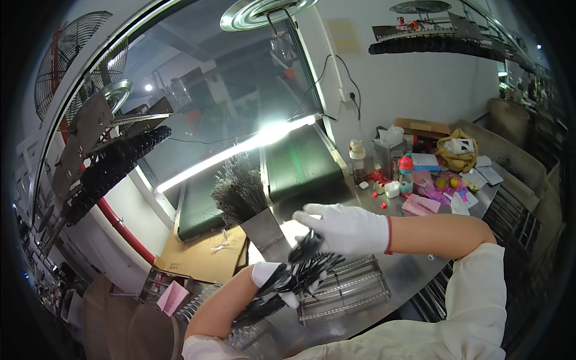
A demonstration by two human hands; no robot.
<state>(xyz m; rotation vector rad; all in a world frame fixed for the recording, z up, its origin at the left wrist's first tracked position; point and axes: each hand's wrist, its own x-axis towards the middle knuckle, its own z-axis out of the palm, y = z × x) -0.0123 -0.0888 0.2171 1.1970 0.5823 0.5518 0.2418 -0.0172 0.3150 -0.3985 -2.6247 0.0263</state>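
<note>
A bundle of thin, glossy black strips [282, 282] lies across my left forearm and glove. My left hand [290, 298], in a white glove, is closed around the bundle from below; most of its fingers are hidden by the strips. My right hand [351, 229], also in a white glove with a red cuff edge, is over the bundle's upper end. Dark strip ends [307, 246] show under its palm and fingers, which curl round them. Just beneath both hands a metal rack with slotted rails [348, 291] rests on the steel table [399, 279].
Beyond my hands, a metal holder [267, 235] contains many thin dark rods [237, 192]. Behind it are green conveyor belts [303, 168] and a bright tube lamp [240, 150]. Cardboard [204, 255] lies left. Bottles, a pink pad [421, 204] and a yellow bag [457, 147] crowd the right. Loaded racks hang overhead.
</note>
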